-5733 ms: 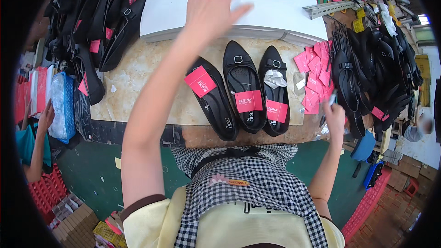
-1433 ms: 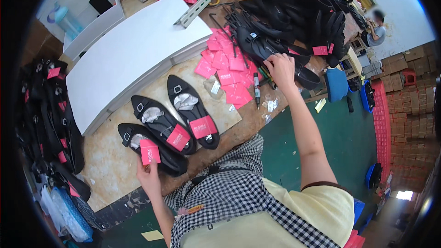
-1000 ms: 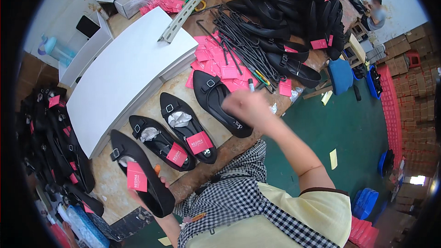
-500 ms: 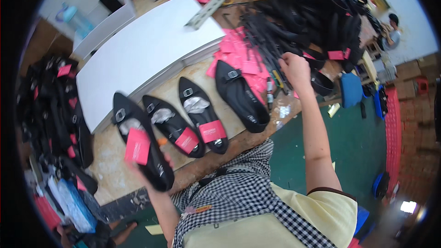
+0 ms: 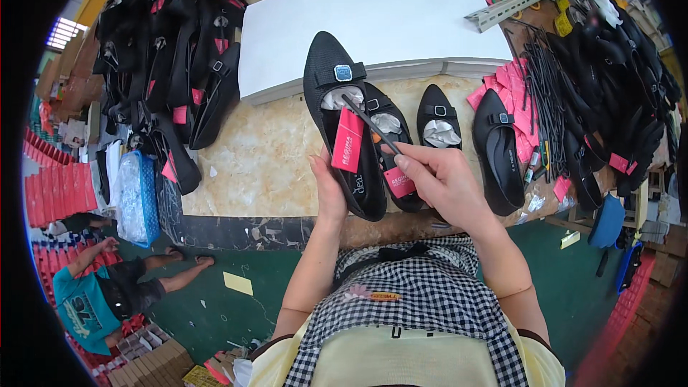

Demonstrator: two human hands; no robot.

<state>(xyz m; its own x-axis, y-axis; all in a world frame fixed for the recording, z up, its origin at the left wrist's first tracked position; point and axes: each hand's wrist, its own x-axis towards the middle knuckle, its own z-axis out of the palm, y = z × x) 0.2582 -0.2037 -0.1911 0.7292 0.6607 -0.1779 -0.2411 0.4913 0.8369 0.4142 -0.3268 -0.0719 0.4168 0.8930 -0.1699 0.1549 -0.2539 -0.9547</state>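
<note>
My left hand [image 5: 328, 190] grips a black pointed flat shoe [image 5: 322, 57] along its side, toe pointing away from me. The shoe has a square buckle, crumpled white paper [image 5: 335, 99] in its toe and a pink tag [image 5: 347, 142] over the insole. Pinched in my right hand [image 5: 448, 183] is a thin dark stick [image 5: 370, 125], slanting over the opening, its far end at the paper. Partly behind the held shoe lies a second tagged shoe [image 5: 408, 202]. A third shoe [image 5: 434, 99], also paper-stuffed, is partly covered by my right hand. Farther right lies a shoe [image 5: 510, 183] without visible paper.
White board sheets [image 5: 373, 18] are stacked at the back, a metal angle bar [image 5: 509, 11] at their right corner. Dark sticks [image 5: 541, 86] lie beside pink tags [image 5: 512, 93]. Black shoes are heaped left [image 5: 165, 50] and right [image 5: 609, 93]. A person [image 5: 89, 294] is at far left.
My right hand has come from the stick pile to the held shoe, now with a stick in it. My left hand has raised the shoe in front of me. The view has swung left.
</note>
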